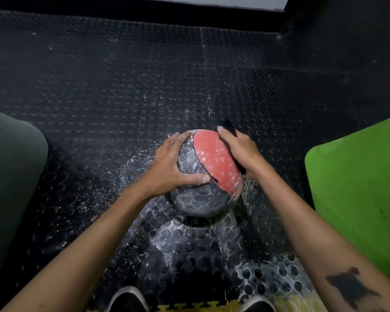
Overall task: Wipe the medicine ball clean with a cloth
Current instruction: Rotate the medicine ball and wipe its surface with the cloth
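Shoes (127,299), dusty studded mat (122,86), green pad (358,188)

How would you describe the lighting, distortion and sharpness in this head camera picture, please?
Head view: dim, darkest at the corners; wide-angle bending curves the green padded block; the red-and-grey textured medicine ball and left hand are fairly sharp; the dark cloth under the right hand is blurred.
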